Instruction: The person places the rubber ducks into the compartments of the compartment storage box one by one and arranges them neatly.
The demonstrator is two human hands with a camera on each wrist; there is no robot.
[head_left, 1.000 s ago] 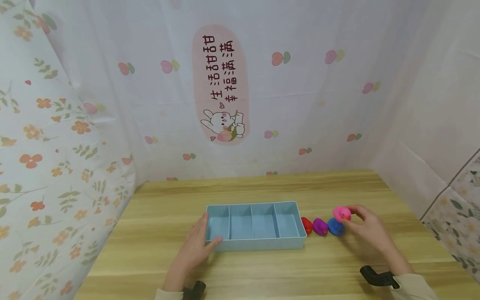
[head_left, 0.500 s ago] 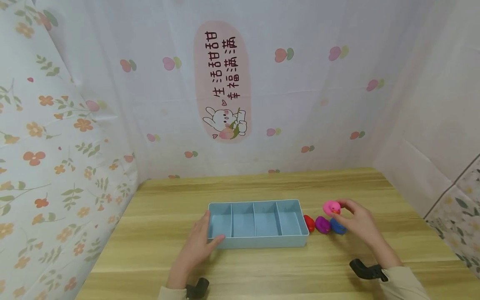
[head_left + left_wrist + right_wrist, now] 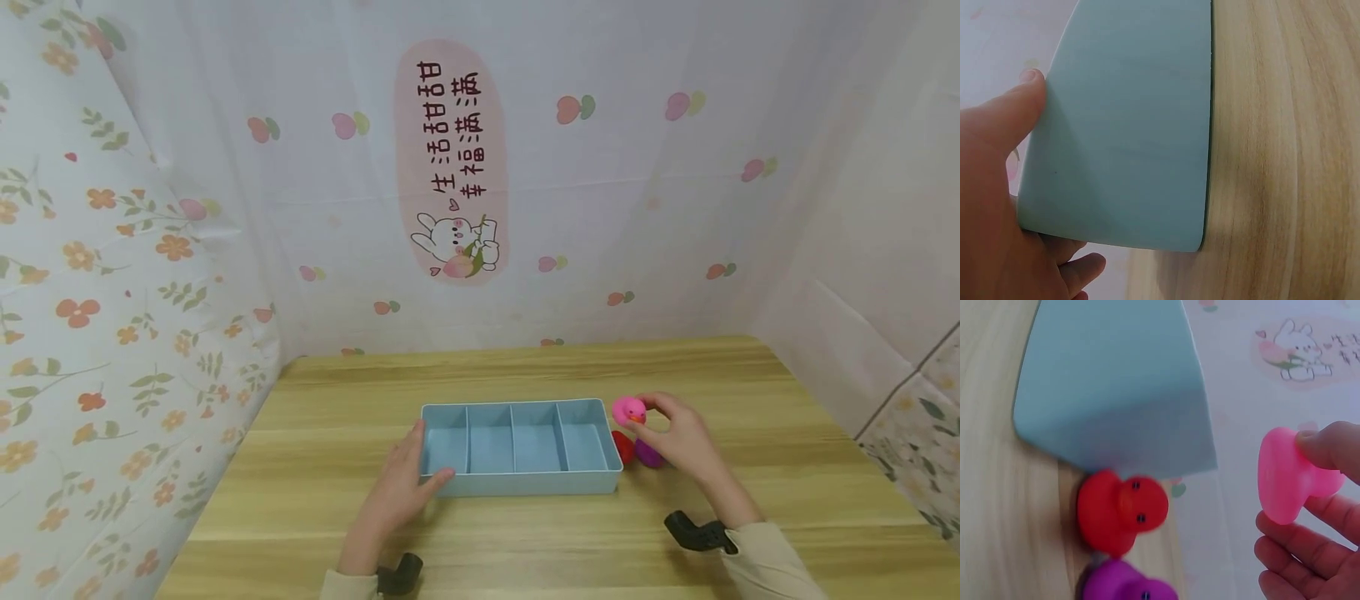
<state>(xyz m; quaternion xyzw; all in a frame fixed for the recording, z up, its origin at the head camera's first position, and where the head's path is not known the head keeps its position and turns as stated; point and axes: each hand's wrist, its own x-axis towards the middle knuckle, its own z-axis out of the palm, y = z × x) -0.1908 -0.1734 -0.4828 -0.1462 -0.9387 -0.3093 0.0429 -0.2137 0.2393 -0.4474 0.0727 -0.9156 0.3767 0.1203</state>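
A light blue tray (image 3: 517, 484) with several compartments stands on the table. My left hand (image 3: 396, 492) rests on its left front corner, fingers along the left end and thumb (image 3: 1025, 103) at the front rim. My right hand (image 3: 682, 437) pinches a pink rubber duck (image 3: 628, 410) between thumb and fingers, raised beside the tray's right end. Below the duck, a red rubber duck (image 3: 1116, 509) sits against or very near that end. Beside it is a purple rubber duck (image 3: 648, 453), partly hidden by my right hand. The blue duck seen earlier is hidden in the head view.
The wooden tabletop (image 3: 525, 546) extends around the tray. A white printed cloth (image 3: 637, 208) hangs behind the table, and a flowered cloth (image 3: 135, 367) hangs at the left. Each wrist wears a black mount (image 3: 699, 533).
My right hand has moved left with the pink duck, from above the blue duck to beside the tray's right end. It now covers the blue duck. My left hand stays at the tray.
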